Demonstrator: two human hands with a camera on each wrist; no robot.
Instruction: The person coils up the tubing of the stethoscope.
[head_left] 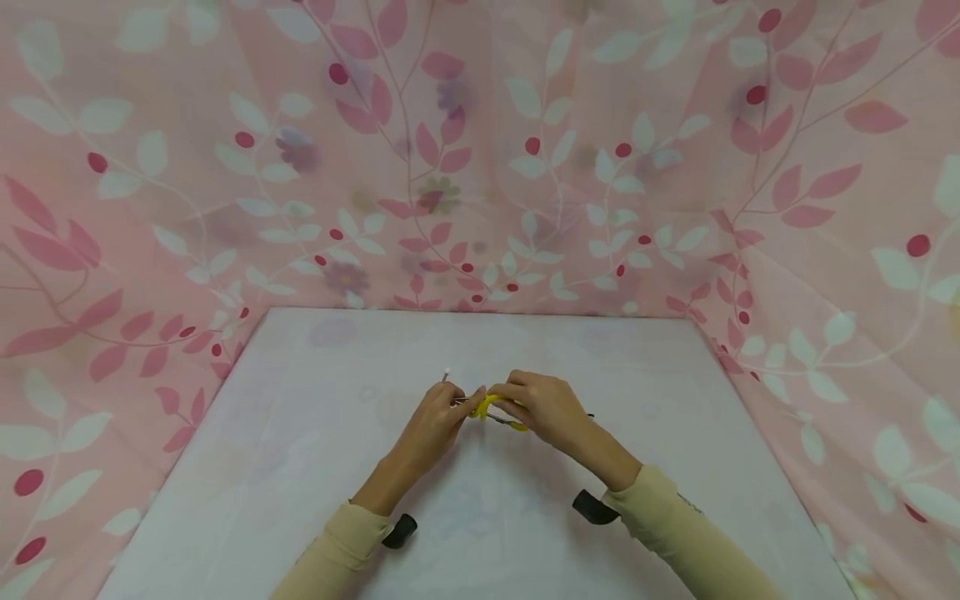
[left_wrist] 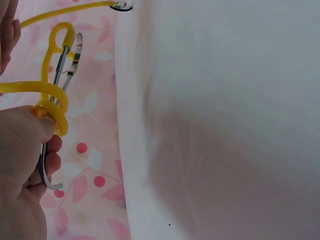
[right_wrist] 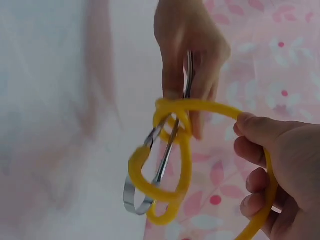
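A stethoscope with yellow tubing (head_left: 486,406) is held between both hands over the white table. My left hand (head_left: 435,417) grips its metal ear tubes (left_wrist: 43,162), with the thumb against the loops where the tubing winds around them. One white ear tip (head_left: 447,371) pokes out beyond that hand. My right hand (right_wrist: 285,175) pinches the free run of tubing between thumb and fingers, to the right of the loops. A flat metal spring band (right_wrist: 130,197) and a bent loop of tubing hang below the wrap in the right wrist view. The black-rimmed chestpiece (left_wrist: 121,6) dangles past the right hand.
The white tabletop (head_left: 315,483) spreads beneath both hands. Pink leaf-patterned cloth (head_left: 480,167) rises behind the table and on both sides. Black wrist devices are seen under the left cuff (head_left: 356,517) and the right cuff (head_left: 645,496).
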